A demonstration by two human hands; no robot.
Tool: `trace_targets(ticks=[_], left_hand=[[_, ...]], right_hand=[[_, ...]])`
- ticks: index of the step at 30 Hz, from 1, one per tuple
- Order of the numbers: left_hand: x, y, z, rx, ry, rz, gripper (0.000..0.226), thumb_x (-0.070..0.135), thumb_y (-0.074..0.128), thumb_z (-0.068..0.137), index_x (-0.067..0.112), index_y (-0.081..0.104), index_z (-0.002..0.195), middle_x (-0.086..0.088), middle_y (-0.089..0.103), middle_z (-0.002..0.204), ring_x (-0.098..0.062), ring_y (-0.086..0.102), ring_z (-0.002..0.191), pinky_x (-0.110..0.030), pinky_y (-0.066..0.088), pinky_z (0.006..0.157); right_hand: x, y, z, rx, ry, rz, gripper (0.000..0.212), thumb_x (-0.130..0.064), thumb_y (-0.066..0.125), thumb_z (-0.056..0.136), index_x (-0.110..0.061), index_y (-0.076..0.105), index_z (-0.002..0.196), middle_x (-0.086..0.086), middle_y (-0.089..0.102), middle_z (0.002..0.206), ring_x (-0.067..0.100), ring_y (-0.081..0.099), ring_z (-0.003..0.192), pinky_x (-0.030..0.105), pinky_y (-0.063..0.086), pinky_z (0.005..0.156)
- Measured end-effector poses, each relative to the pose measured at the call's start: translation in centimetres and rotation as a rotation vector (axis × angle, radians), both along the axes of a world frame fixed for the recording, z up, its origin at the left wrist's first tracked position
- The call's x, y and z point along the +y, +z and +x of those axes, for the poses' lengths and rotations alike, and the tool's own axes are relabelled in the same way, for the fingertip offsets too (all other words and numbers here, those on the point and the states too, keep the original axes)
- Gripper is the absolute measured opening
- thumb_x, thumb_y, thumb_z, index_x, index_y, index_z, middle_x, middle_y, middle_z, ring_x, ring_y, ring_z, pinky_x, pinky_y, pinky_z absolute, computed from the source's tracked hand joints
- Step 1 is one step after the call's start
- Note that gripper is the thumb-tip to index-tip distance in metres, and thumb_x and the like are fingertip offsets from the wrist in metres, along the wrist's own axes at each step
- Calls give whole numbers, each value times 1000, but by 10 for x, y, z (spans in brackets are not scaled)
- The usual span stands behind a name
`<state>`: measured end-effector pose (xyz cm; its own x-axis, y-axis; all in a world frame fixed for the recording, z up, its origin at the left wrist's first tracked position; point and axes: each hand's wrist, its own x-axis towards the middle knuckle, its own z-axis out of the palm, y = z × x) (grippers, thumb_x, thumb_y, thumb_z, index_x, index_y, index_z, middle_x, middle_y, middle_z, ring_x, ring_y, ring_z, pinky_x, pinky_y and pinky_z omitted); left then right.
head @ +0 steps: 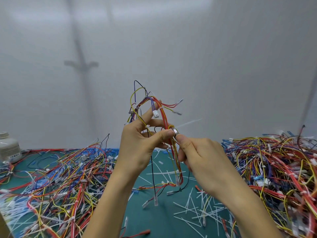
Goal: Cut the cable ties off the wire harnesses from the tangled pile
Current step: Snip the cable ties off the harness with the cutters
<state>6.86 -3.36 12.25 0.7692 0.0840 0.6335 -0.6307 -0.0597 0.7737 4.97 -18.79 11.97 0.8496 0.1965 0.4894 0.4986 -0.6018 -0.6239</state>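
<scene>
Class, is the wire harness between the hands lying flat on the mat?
No: the left hand and right hand hold the wire harness upright over the mat.

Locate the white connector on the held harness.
Head view, centre: the connector hangs near the top of the harness, against the left hand's raised finger, above where the right hand pinches the harness.

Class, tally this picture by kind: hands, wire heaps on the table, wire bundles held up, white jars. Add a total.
Hands: 2 (left hand, right hand)
Wire heaps: 2 (left heap, right heap)
Held bundle: 1
White jar: 1
Total: 6
</scene>
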Motion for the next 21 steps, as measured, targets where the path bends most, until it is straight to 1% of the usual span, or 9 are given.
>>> trace_targets(ticks=[4,9,11,13,14,16,17,19,21], left_hand=[[-1,1,-2,9,-15,6,65,25,77,64,34,60,126,0,75,88,-16,70,60,-22,55,56],[1,1,-1,-7,-27,-5,45,18,76,70,42,66,107,0,75,95,-18,72,62,-22,56,56],[4,1,0,6,-13,-42,38,20,77,70,42,70,99,-2,74,98,-18,72,64,-22,56,58],[8,-2,2,59,26,-74,34,21,78,68,35,70,98,-6,70,102,-14,71,63,-20,55,60],[10,-4,4,111,49,-88,39,18,79,70,29,67,106,-8,66,103,-13,70,62,-18,55,61],[15,-8,7,235,38,-156,47,6,74,78,13,59,121,-7,54,98,-11,69,62,-17,55,63],[16,-8,8,283,-8,-208,43,1,70,81,7,58,122,-7,51,94,-11,69,63,-16,55,64],[17,-7,8,323,-110,-308,28,-5,62,85,5,61,112,-7,55,87,-11,69,68,-15,55,65],[17,-6,9,318,-133,-366,21,-7,61,85,5,64,103,-7,63,84,-14,70,73,-16,55,66]], right_hand=[[-2,0,0,19,21,19,61,-53,31,95,-10,61,64,-11,51,45,7,46,46,22,32,48],[-2,1,0,19,31,46,60,-53,32,95,-12,60,61,-12,52,45,8,48,47,28,38,54],[-3,0,1,13,22,79,60,-55,33,95,-14,60,60,-10,53,46,9,48,47,30,39,55],[-3,0,3,4,12,148,62,-61,31,92,-16,61,61,-4,56,50,12,50,49,34,43,57],[-3,0,3,5,8,202,64,-64,30,90,-17,63,62,-2,58,52,13,52,49,34,43,58],[-3,-1,6,13,2,289,64,-68,29,84,-20,66,65,-3,63,58,6,52,48,31,42,59],[-3,-1,7,20,3,310,64,-70,29,81,-21,67,67,-4,66,62,3,53,47,30,43,59],[-4,-2,8,47,13,327,64,-74,34,77,-21,68,70,-7,69,66,2,54,48,32,46,59],[-6,-3,8,66,1,291,59,-76,48,74,-20,69,71,-11,66,59,6,53,48,31,48,58]])
